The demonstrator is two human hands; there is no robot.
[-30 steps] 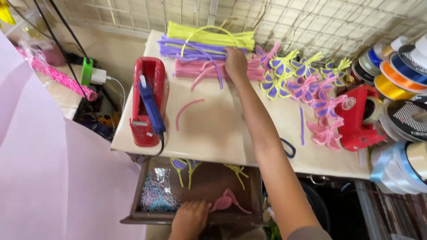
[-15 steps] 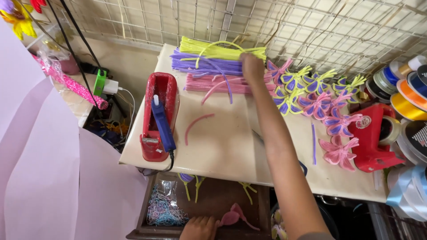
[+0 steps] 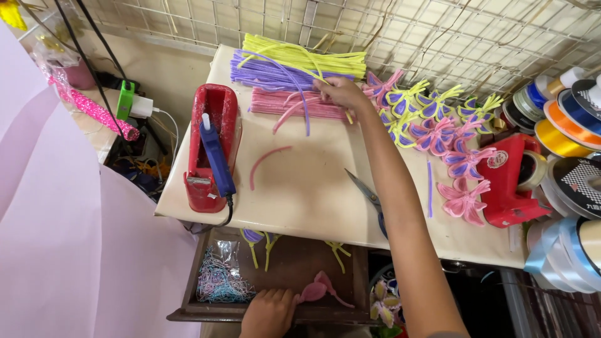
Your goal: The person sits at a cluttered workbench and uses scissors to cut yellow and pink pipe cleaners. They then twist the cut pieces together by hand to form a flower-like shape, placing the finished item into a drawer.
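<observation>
Two hands were at work when I looked down. My right hand (image 3: 338,92) reached to the upper middle of the frame, fingers pinched on fuzzy pipe cleaners where three bundles lay side by side: a yellow bundle (image 3: 313,57), a purple bundle (image 3: 269,75) and a pink bundle (image 3: 294,105). My left hand (image 3: 269,313) sat at the bottom of the frame in the open wooden drawer (image 3: 294,266), fingers curled beside a pink pipe-cleaner flower (image 3: 319,291); I could not tell whether it gripped it. One loose curved pink pipe cleaner (image 3: 266,164) lay on the cream tabletop (image 3: 313,194). One blue glue gun (image 3: 216,156) rested on a red tape dispenser (image 3: 210,147) at left; a second red dispenser (image 3: 510,181) stood at right, beside one pair of scissors (image 3: 366,191).
</observation>
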